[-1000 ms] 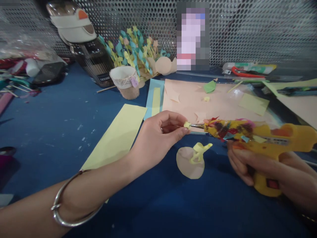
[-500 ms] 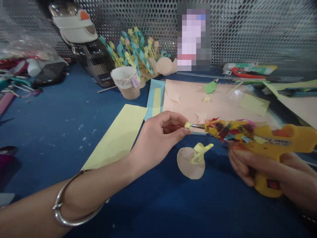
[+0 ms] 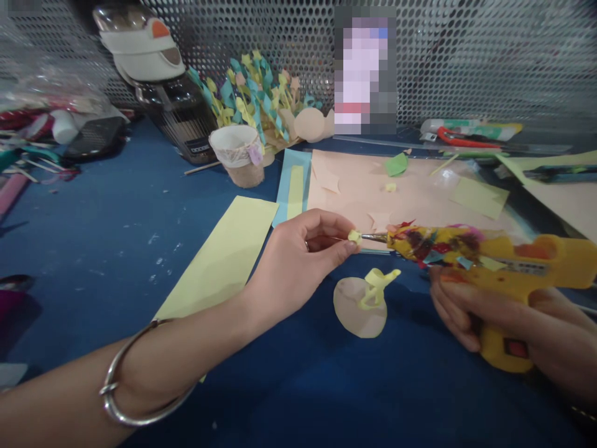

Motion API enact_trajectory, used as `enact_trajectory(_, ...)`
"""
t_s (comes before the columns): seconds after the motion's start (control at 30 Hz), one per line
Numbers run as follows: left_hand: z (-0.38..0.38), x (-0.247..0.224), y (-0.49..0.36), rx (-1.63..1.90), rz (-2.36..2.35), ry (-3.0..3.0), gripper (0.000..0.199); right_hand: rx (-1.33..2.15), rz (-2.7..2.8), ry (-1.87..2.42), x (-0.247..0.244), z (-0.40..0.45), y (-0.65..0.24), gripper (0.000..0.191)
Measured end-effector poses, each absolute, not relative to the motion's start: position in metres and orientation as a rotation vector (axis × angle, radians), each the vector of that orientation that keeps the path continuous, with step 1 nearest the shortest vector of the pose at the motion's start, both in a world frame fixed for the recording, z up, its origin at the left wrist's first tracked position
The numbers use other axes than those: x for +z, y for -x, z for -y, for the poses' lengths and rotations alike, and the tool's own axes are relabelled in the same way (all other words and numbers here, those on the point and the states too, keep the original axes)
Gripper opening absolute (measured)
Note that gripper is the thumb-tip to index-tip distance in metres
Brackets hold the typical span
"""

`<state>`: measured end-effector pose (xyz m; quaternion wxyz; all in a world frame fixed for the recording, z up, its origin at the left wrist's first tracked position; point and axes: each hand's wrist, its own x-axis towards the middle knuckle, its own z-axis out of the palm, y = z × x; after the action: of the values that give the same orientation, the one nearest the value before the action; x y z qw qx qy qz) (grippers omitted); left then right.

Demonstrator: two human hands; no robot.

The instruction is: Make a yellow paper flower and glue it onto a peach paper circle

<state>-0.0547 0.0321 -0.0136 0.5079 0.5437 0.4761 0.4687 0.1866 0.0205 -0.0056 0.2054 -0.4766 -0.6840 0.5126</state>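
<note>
Between the thumb and fingertips of my left hand [image 3: 303, 261] is a small pale-yellow paper piece [image 3: 355, 236], perhaps a folded star. My right hand [image 3: 494, 311] is wrapped round the handle of a yellow hot glue gun [image 3: 508, 255], whose barrel is covered in coloured scraps. The gun's metal nozzle points left and meets the paper piece, as far as I can see. Just below, a round paper disc [image 3: 354, 317] lies on the blue table, bearing a curled yellow paper strip [image 3: 380, 283] that sticks up.
A yellow paper sheet [image 3: 219, 249] lies beside my left forearm. Peach paper [image 3: 354, 180] with scraps is behind my hands. Farther back stand a small cup [image 3: 237, 155], twisted paper stems with stars [image 3: 256, 93] and a dark bottle [image 3: 172, 112]. A red-handled tool [image 3: 466, 138] lies back right.
Hardly anything differs. The glue gun has shifted very slightly, with its nozzle still at the paper piece; my left hand stays in place.
</note>
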Motion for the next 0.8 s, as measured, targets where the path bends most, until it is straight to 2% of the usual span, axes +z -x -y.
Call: enact_trajectory(0.8,-0.0323,-0.0134,0.0552,1.124,-1.158,-1.319,0.012,1.449,1.920,1.398,-0.0070,-0.0201,-0.1907,0.044)
